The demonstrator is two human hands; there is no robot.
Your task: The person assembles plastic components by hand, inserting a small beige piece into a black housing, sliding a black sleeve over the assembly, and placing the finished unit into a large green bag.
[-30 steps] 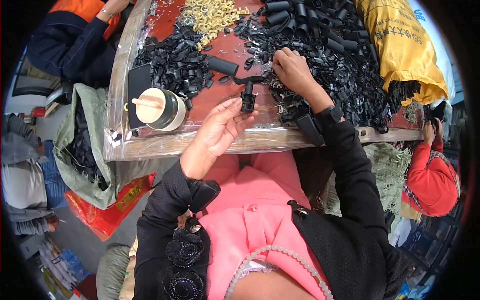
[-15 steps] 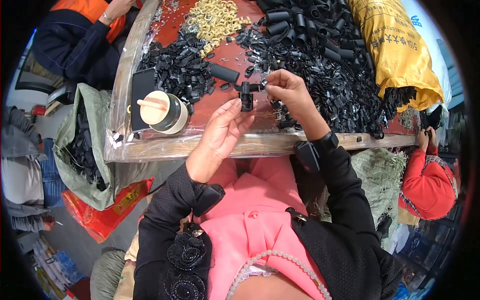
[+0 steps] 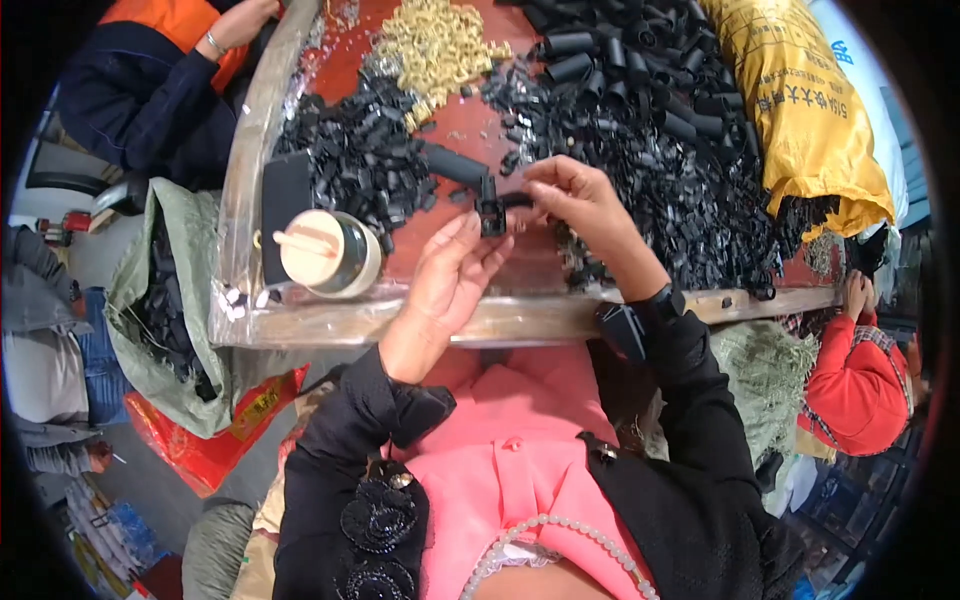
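Observation:
Over the near part of the red table, my left hand (image 3: 445,275) is closed with thumb and fingers around the lower end of a small black plastic part (image 3: 490,212). That part stands roughly upright and has a square, frame-like lower end. From the right, my right hand (image 3: 580,205) pinches a short, dark curved piece (image 3: 516,200) that reaches the side of the upright part. Whether the two pieces are joined cannot be made out. Just behind them lies a black cylindrical tube (image 3: 455,164).
Heaps of small black parts (image 3: 660,205), black tubes (image 3: 640,70) and yellowish pieces (image 3: 440,45) cover the table. A lidded jar (image 3: 330,255) stands near the left edge beside a dark flat slab (image 3: 287,190). A yellow sack (image 3: 800,110) lies right. Other people sit at both sides.
The whole view has shifted, so the table sits slightly lower. My right fingertips have turned a little, and the shiny bit seen at them before no longer shows. My left hand keeps its hold.

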